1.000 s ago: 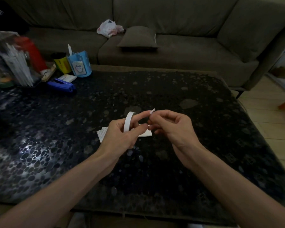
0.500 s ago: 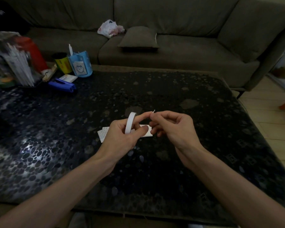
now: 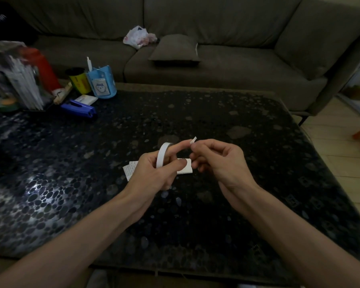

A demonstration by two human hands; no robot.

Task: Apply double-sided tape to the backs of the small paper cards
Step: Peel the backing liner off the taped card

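Item, centre of the dark pebble-patterned table (image 3: 227, 225): we record the left hand (image 3: 152, 175) curled round a white tape roll (image 3: 161, 154), held on edge above the tabletop, forefinger reaching right. Item, just beside it: the right hand (image 3: 220, 163) pinches the short free tape end (image 3: 193, 140) between thumb and fingertips, the two hands nearly touching. Item, under the hands: small paper cards (image 3: 131, 171) lie flat on the table, partly hidden; how many we cannot tell. Item, far left corner: blue stapler (image 3: 79, 108), blue pen holder (image 3: 101, 84), yellow can (image 3: 79, 81), red bottle (image 3: 44, 69). Item, far side: grey sofa (image 3: 237, 65) bearing a cushion (image 3: 175, 48) and a plastic bag (image 3: 137, 37).
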